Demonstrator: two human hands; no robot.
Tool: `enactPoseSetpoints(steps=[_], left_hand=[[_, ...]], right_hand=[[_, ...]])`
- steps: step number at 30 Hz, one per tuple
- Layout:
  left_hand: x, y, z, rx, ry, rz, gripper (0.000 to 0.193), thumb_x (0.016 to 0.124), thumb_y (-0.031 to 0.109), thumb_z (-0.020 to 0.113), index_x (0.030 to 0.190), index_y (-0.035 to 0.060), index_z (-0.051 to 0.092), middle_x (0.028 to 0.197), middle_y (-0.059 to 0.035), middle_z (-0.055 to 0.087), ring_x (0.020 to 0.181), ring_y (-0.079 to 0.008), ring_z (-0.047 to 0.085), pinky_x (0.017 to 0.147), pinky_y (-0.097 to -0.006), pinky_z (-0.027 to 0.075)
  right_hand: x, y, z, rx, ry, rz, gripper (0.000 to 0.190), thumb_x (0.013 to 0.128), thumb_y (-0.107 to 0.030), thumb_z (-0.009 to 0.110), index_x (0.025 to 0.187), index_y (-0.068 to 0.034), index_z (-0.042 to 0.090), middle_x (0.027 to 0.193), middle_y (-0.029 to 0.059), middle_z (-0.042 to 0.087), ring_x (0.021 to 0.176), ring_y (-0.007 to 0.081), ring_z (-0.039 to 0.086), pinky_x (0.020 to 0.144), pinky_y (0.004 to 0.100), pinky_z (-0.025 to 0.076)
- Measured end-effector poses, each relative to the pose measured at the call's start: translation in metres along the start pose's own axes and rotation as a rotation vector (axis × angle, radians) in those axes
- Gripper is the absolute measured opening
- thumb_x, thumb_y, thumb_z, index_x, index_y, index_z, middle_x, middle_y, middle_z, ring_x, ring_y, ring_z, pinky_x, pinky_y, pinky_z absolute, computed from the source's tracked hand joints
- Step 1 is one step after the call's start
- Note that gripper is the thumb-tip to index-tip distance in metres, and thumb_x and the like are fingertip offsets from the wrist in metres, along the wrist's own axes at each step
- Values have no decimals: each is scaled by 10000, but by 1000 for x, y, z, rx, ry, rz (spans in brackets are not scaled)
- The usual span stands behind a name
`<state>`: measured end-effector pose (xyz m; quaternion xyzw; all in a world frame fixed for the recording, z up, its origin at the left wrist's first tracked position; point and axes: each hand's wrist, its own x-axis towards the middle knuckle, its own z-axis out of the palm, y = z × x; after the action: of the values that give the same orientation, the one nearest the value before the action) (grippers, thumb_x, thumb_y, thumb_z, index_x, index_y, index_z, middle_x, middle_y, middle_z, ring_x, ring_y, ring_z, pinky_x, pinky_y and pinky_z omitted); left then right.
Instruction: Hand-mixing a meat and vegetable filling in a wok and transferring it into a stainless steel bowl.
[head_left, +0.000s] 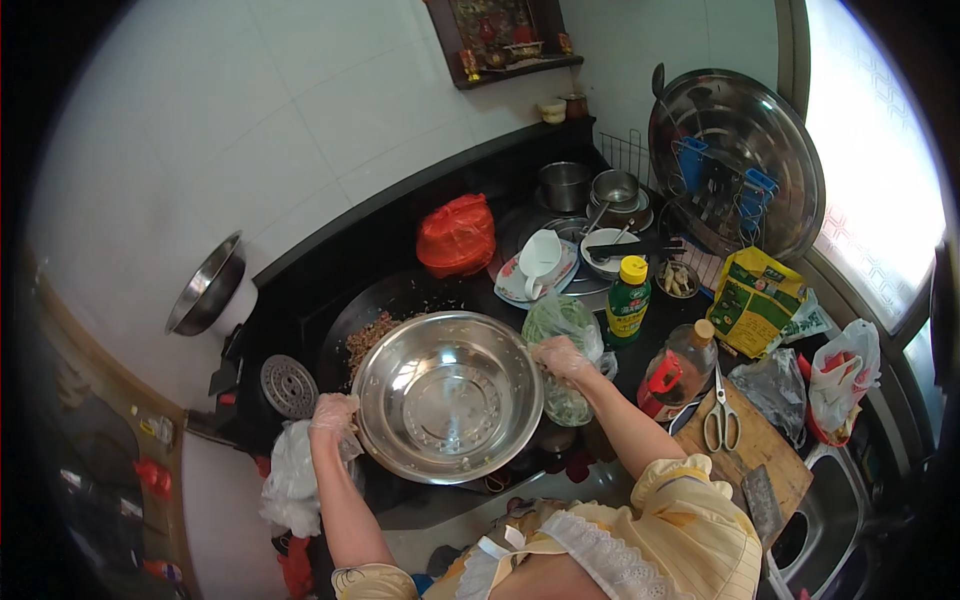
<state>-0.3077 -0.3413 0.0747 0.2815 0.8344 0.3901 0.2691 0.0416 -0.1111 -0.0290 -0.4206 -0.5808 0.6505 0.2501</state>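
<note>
A wide stainless steel basin (452, 409) is held level between my two hands, with small bits of food stuck to its inner wall. My left hand (335, 415), in a clear plastic glove, grips the rim at the left. On the opposite side my right hand (561, 358), gloved the same way, has hold of the rim. Behind the basin a dark wok (345, 319) shows in part, with a crumbly brown food mixture (370, 337) in it; the basin hides the remainder. A clear bag of green vegetables (559, 322) lies right by my right hand.
White plastic bags (289, 472) hang near my left forearm. A red bag (456, 234) sits behind the wok. To the right stand a green bottle (628, 301) and an oil jug (679, 367). Scissors (721, 420) and a cleaver (762, 499) rest on a cutting board (780, 457) beside the sink (836, 510).
</note>
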Motion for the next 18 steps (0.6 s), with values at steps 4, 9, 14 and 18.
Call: enactPoseSetpoints(steps=[4,9,14,18], left_hand=[[70,0,-3,108,-103,-27,240,718,143,628,783,-86,653,703,-142,628,609,-229,579,583,-406,467],[138,7,7,341,-257,74,229,733,159,628,806,-55,665,753,-138,652,713,-241,612,656,-372,469],[174,31,34,257,-292,1,231,726,151,648,833,-53,666,821,-131,667,724,-234,607,656,-364,471],[201,20,41,189,-346,28,269,714,133,663,882,-78,658,883,-127,668,762,-222,602,662,-363,474]], right_hand=[[37,12,17,-125,86,-95,284,843,-217,595,761,46,662,665,94,593,577,182,516,552,341,419],[46,3,30,-98,187,67,316,853,-246,595,808,56,676,687,119,618,605,199,544,595,363,448],[62,13,22,-73,287,117,308,862,-233,601,755,52,652,635,74,569,536,157,474,480,323,376],[66,-7,21,-213,307,151,343,858,-264,620,711,46,638,567,60,520,467,153,433,434,333,345]])
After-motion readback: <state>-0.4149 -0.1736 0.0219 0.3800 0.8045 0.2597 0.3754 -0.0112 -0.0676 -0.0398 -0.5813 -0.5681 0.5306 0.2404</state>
